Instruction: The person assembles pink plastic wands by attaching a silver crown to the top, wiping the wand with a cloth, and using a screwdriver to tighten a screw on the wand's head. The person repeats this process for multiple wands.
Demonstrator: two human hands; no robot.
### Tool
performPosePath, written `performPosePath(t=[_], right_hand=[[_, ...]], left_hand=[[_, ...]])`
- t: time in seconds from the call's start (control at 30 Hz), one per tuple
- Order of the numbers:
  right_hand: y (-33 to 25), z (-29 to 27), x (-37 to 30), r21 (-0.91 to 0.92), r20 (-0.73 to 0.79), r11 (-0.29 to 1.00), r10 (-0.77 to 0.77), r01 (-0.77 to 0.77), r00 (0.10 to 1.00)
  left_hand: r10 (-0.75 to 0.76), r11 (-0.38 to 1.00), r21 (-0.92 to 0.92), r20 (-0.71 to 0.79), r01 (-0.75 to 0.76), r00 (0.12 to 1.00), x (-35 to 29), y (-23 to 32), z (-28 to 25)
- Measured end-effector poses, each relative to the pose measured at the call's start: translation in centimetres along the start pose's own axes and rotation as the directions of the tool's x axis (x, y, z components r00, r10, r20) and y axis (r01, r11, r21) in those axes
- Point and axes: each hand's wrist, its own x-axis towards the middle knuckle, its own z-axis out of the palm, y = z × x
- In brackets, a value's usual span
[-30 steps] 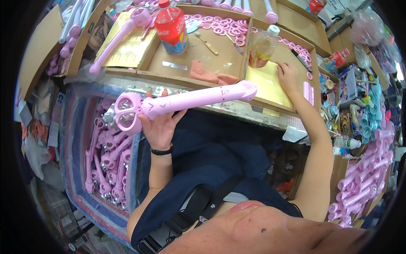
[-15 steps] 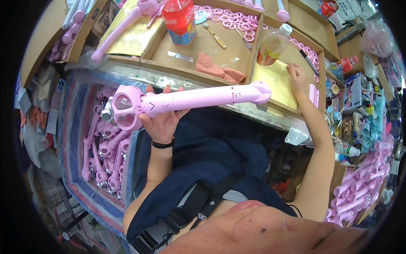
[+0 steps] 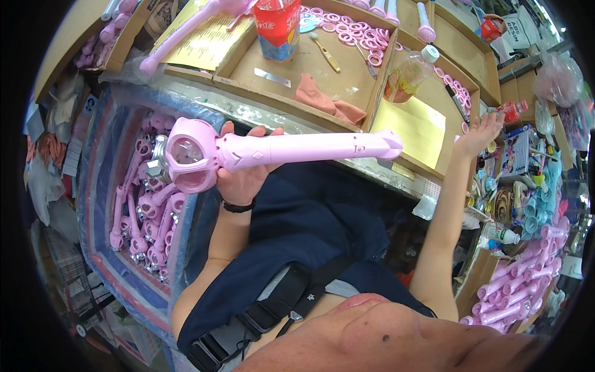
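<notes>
My left hand (image 3: 243, 184) is closed around a pink toy wand (image 3: 291, 147) just below its head, with the palm turned up. The wand lies almost level over my lap. Its round head, with clear windows, points left, and a shiny silver metal piece (image 3: 157, 160) sits at that end. The plain narrow end reaches right, to the edge of the workbench. Out at the right, my right hand (image 3: 479, 135) holds nothing, its fingers stretched apart. It hovers by the right rim of a cardboard tray, near a black pen (image 3: 457, 103).
A striped bag (image 3: 93, 204) holding several pink wands stands at my left. Cardboard trays (image 3: 334, 46) on the workbench carry pink rings (image 3: 359, 34), a toothbrush, an orange cloth (image 3: 328, 101), yellow paper and bottles (image 3: 409, 77). Pink tubes (image 3: 517, 282) are stacked at the right.
My right hand has moved right, off the yellow paper and past the tray's rim, and its fingers have opened. The left hand keeps the wand, slightly turned.
</notes>
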Motion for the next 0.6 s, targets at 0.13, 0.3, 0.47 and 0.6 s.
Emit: performPosePath(t=[0.13, 0.3, 0.47, 0.6], right_hand=[[-6.5, 1.5, -13.3, -0.153, 0.679, 0.841, -0.291, 0.519, 0.673], [-7.9, 4.6, -19.2, -0.162, 0.95, 0.486, -0.158, 0.859, 0.269], [-7.4, 3.3, -13.9, -0.627, 0.558, 0.369, -0.401, 0.686, 0.726], [-7.9, 0.0, -16.8, -0.075, 0.508, 0.906, -0.325, 0.417, 0.798]], left_hand=[[-0.038, 0.989, 0.142, -0.008, 0.038, 0.999, 0.8, -2.0, 1.2], [-0.12, 0.953, 0.295, 0.157, 0.069, 0.98, 1.2, -2.2, 1.9], [0.016, 0.981, 0.189, 0.123, -0.039, 0.992, 0.2, 0.1, 1.7], [0.075, 0.992, 0.099, 0.066, -0.082, 0.995, 0.0, 0.3, 1.3]])
